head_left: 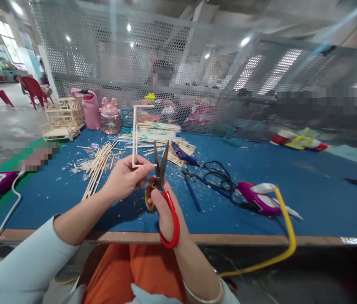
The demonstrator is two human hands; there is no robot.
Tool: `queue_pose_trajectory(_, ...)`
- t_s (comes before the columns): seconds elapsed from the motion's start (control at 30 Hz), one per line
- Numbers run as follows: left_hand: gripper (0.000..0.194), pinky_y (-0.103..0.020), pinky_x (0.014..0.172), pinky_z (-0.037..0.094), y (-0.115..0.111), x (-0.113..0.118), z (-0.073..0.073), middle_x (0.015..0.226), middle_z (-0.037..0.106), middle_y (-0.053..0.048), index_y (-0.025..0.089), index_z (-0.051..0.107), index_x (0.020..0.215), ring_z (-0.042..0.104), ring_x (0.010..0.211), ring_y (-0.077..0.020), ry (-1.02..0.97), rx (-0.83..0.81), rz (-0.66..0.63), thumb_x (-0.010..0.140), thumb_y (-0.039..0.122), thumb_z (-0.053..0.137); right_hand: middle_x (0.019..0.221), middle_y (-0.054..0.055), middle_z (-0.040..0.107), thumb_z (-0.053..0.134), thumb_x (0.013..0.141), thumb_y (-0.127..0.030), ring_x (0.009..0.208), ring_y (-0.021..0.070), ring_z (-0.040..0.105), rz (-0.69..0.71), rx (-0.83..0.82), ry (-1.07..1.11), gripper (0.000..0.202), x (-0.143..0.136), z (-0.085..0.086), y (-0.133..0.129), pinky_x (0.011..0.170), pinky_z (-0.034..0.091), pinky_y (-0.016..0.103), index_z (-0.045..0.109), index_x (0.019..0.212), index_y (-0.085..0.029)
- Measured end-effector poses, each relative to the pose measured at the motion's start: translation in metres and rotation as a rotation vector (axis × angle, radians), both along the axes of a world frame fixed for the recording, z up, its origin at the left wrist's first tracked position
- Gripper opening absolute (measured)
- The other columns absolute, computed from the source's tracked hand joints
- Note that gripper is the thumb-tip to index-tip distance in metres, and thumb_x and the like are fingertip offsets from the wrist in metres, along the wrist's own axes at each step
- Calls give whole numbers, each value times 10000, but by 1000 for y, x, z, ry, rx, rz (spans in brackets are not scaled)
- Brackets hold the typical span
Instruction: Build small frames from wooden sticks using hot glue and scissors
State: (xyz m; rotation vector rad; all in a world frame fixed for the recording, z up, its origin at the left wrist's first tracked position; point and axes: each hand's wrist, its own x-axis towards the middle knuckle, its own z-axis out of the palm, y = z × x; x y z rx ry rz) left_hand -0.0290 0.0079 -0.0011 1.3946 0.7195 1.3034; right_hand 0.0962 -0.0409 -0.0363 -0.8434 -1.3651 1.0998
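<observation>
Between its thumb and fingers, my left hand (131, 175) pinches the lower end of a thin wooden stick frame (134, 135), which stands upright and has short arms at its top and bottom. My right hand (166, 207) grips a pair of scissors (172, 219) with one red and one yellow handle loop. The dark blades point up and are parted. One blade is close by the tip of the frame's lower arm; whether they touch, I cannot tell.
Wooden sticks (100, 166) and scraps lie left on the blue table mat (260, 164). A blue glue gun (183, 154), blue-handled pliers (193, 194) and a purple device (259, 198) with a yellow cable lie right. Pink bottles (91, 112) and wooden models (63, 118) stand back left, before a mesh partition (102, 55).
</observation>
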Motion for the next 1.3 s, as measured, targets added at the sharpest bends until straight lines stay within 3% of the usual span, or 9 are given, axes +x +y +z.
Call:
queue_pose_trajectory(0.17, 388, -151, 334, 312, -3, 2, 2, 408, 458, 75, 152, 534, 665, 394, 343, -39, -60, 45, 73, 641, 488, 727, 782, -2, 505, 560, 776, -548, 638, 109, 418, -2, -4, -39, 433, 0, 1, -4, 563, 360, 244, 506, 1049, -216)
queue_pose_trajectory(0.43, 349, -153, 384, 397, -8, 7, 2, 505, 529, 66, 148, 538, 643, 406, 368, -20, -102, 114, 78, 632, 426, 748, 936, 37, 576, 597, 753, -531, 768, 146, 503, 36, 28, -15, 443, 1, 7, -7, 631, 416, 259, 510, 1070, -234)
queue_pose_trajectory(0.63, 276, -155, 390, 380, -4, 4, -4, 569, 579, 39, 149, 558, 670, 443, 396, -31, -53, 189, 88, 692, 373, 717, 872, 32, 575, 589, 762, -519, 761, 158, 520, 29, 53, -36, 409, 0, 6, -5, 696, 454, 291, 545, 1051, -232)
queue_pose_trajectory(0.9, 220, -172, 453, 400, -6, 3, -5, 602, 596, 18, 153, 565, 677, 481, 464, -49, 29, 287, 138, 755, 332, 667, 917, 38, 568, 627, 697, -579, 785, 169, 531, 54, 49, 7, 540, 2, 2, -4, 734, 457, 315, 534, 1119, -254)
queue_pose_trajectory(1.3, 294, -167, 382, 356, -9, 5, -3, 562, 583, 20, 156, 538, 679, 462, 411, -52, 1, 245, 104, 745, 414, 662, 941, 49, 531, 583, 720, -615, 750, 158, 451, 95, 134, -42, 595, 5, -2, -3, 667, 395, 306, 498, 1175, -242)
